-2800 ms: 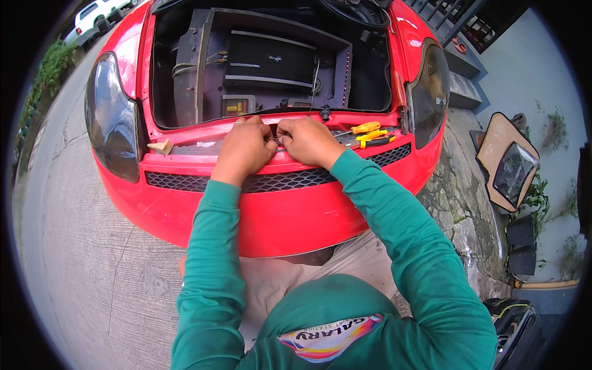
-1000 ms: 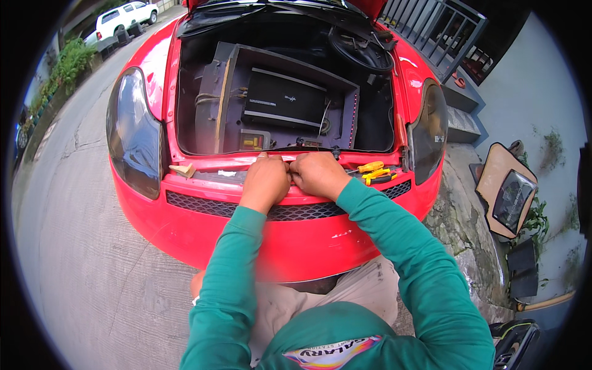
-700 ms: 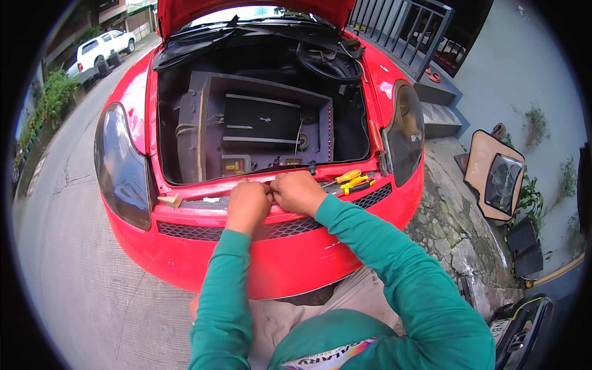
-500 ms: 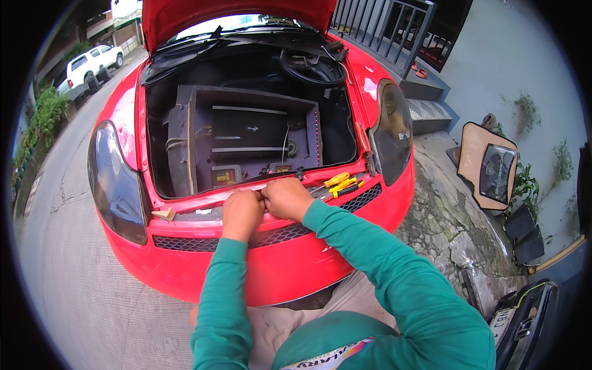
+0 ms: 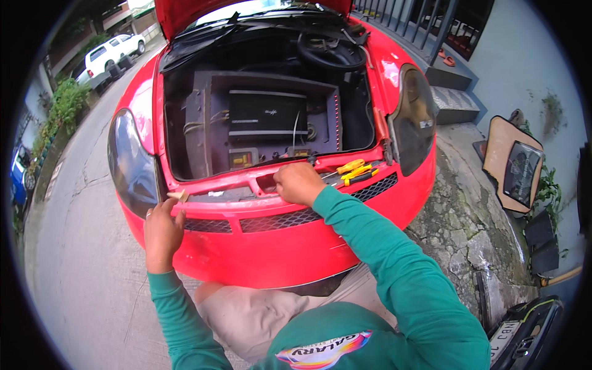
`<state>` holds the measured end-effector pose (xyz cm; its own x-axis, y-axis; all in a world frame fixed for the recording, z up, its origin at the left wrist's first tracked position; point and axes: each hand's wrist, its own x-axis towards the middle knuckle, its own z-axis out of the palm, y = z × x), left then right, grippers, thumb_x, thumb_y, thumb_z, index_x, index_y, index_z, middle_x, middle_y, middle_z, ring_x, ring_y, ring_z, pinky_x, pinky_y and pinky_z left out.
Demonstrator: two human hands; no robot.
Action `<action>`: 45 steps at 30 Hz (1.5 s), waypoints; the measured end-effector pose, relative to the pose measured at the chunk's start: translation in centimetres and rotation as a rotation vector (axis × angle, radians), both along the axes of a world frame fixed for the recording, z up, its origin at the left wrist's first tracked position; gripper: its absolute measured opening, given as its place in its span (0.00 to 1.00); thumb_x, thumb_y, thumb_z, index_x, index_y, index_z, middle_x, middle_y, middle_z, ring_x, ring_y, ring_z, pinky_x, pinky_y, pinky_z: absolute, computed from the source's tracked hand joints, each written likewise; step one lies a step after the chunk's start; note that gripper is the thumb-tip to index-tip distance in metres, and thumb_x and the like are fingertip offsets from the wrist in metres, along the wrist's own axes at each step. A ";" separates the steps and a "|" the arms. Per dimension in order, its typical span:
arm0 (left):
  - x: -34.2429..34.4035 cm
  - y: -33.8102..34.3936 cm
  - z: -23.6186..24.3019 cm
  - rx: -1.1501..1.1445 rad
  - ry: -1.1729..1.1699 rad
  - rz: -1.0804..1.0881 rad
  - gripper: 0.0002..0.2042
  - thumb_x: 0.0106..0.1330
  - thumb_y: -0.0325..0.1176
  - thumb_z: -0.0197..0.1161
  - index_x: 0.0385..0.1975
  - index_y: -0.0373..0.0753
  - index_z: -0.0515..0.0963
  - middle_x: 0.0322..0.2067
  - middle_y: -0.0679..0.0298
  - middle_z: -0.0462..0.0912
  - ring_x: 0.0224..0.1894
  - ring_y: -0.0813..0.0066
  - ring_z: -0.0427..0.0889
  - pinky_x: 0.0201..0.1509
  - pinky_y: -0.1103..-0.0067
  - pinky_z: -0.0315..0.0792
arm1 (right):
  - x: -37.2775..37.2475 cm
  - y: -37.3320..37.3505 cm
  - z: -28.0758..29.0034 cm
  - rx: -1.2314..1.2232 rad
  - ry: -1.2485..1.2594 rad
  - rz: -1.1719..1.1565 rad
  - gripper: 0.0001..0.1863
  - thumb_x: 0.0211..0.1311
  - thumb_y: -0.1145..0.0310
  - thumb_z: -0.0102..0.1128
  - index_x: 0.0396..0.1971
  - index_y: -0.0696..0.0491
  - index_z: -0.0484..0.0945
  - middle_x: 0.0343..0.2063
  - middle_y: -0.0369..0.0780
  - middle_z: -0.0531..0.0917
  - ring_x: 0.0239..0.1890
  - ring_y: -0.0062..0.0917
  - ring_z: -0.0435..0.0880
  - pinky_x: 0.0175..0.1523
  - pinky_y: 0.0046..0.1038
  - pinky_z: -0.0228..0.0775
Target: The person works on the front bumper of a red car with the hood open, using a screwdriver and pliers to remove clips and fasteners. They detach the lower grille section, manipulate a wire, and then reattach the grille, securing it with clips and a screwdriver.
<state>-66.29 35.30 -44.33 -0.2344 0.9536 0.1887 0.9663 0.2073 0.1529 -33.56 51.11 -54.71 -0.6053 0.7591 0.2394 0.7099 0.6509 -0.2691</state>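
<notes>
My left hand is over the front left of the red car's bumper, its fingers apart, next to a small tan folded piece. Whether the fingertips touch that piece I cannot tell. At the middle of the front edge, my right hand is closed with its fingertips at a slot in the red panel; what they hold, if anything, is hidden. Just right of it lie a yellow-handled screwdriver and yellow-and-black pliers.
Under the raised red hood, a grey box in the compartment holds a black amplifier-like unit. A black steering wheel lies behind it. Steps and a tan panel stand right; a white vehicle is far left.
My left hand has left my right hand and moved left to the tan piece. The right hand stays at the front edge, and the slot beside it now shows. The view has shifted.
</notes>
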 end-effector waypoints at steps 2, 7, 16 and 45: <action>-5.6 -3.9 -1.0 -0.186 0.084 0.218 0.16 0.75 0.40 0.66 0.55 0.39 0.86 0.52 0.46 0.89 0.58 0.42 0.85 0.61 0.56 0.79 | -0.4 -0.1 -0.1 0.037 0.055 0.028 0.10 0.59 0.63 0.65 0.29 0.54 0.89 0.33 0.47 0.90 0.40 0.46 0.91 0.47 0.50 0.82; -11.3 -8.0 -4.7 -0.195 -0.276 0.092 0.15 0.77 0.38 0.64 0.52 0.34 0.87 0.48 0.43 0.90 0.53 0.42 0.89 0.58 0.60 0.81 | -1.0 -0.5 -0.1 0.005 0.074 0.012 0.10 0.59 0.65 0.63 0.30 0.55 0.89 0.35 0.47 0.90 0.41 0.47 0.90 0.48 0.51 0.82; -4.2 -2.2 -4.4 -0.219 -0.089 -0.128 0.11 0.72 0.36 0.65 0.43 0.36 0.87 0.42 0.45 0.90 0.46 0.41 0.89 0.51 0.55 0.82 | 1.9 1.2 2.6 0.127 0.040 -0.049 0.10 0.59 0.66 0.64 0.32 0.54 0.90 0.36 0.47 0.91 0.42 0.46 0.91 0.50 0.48 0.83; -4.5 1.5 -3.0 -0.430 0.326 -0.423 0.10 0.63 0.26 0.60 0.35 0.43 0.90 0.33 0.51 0.90 0.40 0.47 0.90 0.45 0.57 0.84 | 4.0 0.6 5.7 0.094 -0.213 0.043 0.10 0.58 0.66 0.67 0.36 0.54 0.91 0.39 0.45 0.91 0.44 0.43 0.91 0.51 0.45 0.84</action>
